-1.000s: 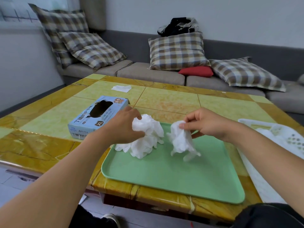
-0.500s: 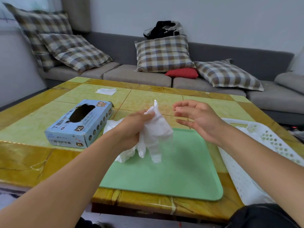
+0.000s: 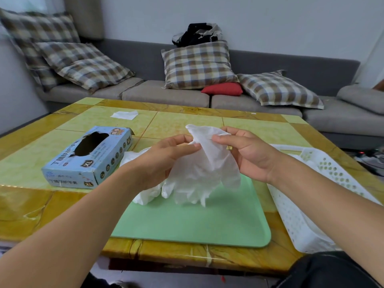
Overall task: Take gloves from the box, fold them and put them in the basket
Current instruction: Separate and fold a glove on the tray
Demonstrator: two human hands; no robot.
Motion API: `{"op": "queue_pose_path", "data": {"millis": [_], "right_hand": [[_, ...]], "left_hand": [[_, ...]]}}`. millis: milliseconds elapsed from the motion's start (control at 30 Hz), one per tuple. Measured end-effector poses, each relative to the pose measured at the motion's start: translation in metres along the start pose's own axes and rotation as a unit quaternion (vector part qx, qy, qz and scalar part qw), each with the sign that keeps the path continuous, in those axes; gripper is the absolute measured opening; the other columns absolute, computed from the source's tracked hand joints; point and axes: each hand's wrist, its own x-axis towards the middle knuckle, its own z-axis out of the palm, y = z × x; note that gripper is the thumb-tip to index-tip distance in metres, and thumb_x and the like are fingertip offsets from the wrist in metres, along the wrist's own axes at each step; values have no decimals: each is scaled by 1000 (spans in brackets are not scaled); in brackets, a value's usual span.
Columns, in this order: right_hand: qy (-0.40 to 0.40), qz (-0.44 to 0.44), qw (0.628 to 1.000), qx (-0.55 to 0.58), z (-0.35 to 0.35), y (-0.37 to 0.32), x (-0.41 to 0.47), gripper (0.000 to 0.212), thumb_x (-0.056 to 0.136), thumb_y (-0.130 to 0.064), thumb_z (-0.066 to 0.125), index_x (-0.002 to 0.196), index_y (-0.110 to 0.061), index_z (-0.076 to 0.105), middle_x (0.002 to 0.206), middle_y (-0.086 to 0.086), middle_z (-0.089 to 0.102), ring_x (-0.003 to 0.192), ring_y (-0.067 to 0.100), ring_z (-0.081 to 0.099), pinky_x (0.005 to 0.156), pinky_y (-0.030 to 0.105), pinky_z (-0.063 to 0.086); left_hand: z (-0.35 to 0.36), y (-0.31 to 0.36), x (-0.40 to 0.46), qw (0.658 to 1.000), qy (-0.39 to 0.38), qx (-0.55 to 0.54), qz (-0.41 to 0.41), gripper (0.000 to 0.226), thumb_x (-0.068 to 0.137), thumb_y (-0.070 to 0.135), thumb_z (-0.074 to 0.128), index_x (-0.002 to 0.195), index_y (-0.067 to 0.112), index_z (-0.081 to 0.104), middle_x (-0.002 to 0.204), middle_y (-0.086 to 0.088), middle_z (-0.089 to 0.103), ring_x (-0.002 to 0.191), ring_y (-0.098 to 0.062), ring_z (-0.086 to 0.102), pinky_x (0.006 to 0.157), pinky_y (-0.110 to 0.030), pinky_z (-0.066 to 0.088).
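we pinch one white glove [image 3: 204,163] by its cuff between left hand [image 3: 164,161] and right hand [image 3: 249,154], fingers curled on it, above the tray [image 3: 207,223]. the box [image 3: 89,156] on the worktop [image 3: 27,208] reads "xl".

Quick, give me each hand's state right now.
Left hand: pinching the white glove at its top edge.
Right hand: pinching the same glove.
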Motion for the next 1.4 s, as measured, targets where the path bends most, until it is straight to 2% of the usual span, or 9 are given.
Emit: {"op": "queue_pose_path", "data": {"millis": [300, 367, 533, 633, 733, 900, 1200, 1300, 1400], "right_hand": [[6, 227, 971, -70, -6, 17, 8, 33, 84, -9, 74, 116, -3, 67, 110, 14, 73, 91, 25, 70, 81, 38, 61], [78, 156, 982, -75, -6, 19, 18, 36, 86, -2, 73, 121, -7, 66, 111, 12, 72, 90, 23, 68, 76, 37, 60], [163, -208, 957, -123, -4, -19, 20, 42, 85, 5, 74, 119, -17, 64, 103, 14, 75, 89, 20, 69, 79, 32, 58], [144, -266, 934, -193, -8, -26, 10, 57, 79, 6, 79, 124, -24, 58, 105, 6, 74, 89, 15, 73, 82, 31, 61], [102, -173, 916, -346, -20, 2, 10, 44, 77, 6, 81, 115, -14, 69, 94, -3, 74, 75, 1, 69, 73, 22, 54], [-85, -42, 847, -523, -39, 48, 0, 11, 85, -8, 79, 92, -16, 80, 85, -10, 77, 78, 1, 70, 80, 23, 56], [-290, 143, 776, -541, -6, 38, -18, 26, 89, -30, 77, 114, -23, 75, 97, -4, 76, 91, 14, 72, 89, 36, 59], [-189, 75, 817, -539, 2, 27, -2, 18, 91, -29, 75, 107, -21, 76, 93, -6, 77, 81, 6, 72, 71, 22, 56], [-45, -72, 863, -497, 34, 32, 28, 16, 94, -25, 71, 106, -16, 77, 93, -11, 74, 72, -8, 63, 66, 11, 44]], "left_hand": [[5, -7, 14, 981, 85, 108, -141, 16, 92, 3, 55, 102, 1, 67, 92, -15, 74, 79, -25, 70, 77, -35, 61], [9, -3, 18, 979, 66, 132, -143, 20, 95, 17, 61, 110, 6, 68, 99, -9, 76, 82, -22, 72, 69, -30, 59], [18, 24, 33, 957, 183, 119, 192, 9, 97, 18, 66, 96, 15, 74, 91, -3, 78, 81, -16, 73, 73, -26, 60], [18, 29, 31, 928, 182, 172, 276, 10, 95, 17, 68, 89, 23, 72, 84, 7, 77, 77, -6, 71, 73, -19, 57], [12, 3, 31, 918, 130, 318, 197, 11, 90, 11, 73, 89, 22, 74, 76, 13, 74, 66, 3, 65, 64, -13, 51], [-4, -50, 26, 826, -65, 557, 54, 12, 85, 17, 77, 96, 23, 77, 96, 13, 73, 88, -2, 65, 79, -6, 46], [-5, -46, -2, 767, -204, 607, 26, 18, 77, 31, 68, 91, 43, 70, 110, 22, 58, 106, 3, 50, 100, -22, 41], [-21, -17, -6, 832, -86, 542, 83, 14, 87, 20, 71, 96, 30, 74, 98, 19, 71, 94, 6, 64, 84, -12, 50], [-62, 11, -10, 841, 202, 482, 145, 14, 94, 16, 64, 100, 25, 73, 94, 14, 71, 84, 0, 66, 67, -12, 49]]}}
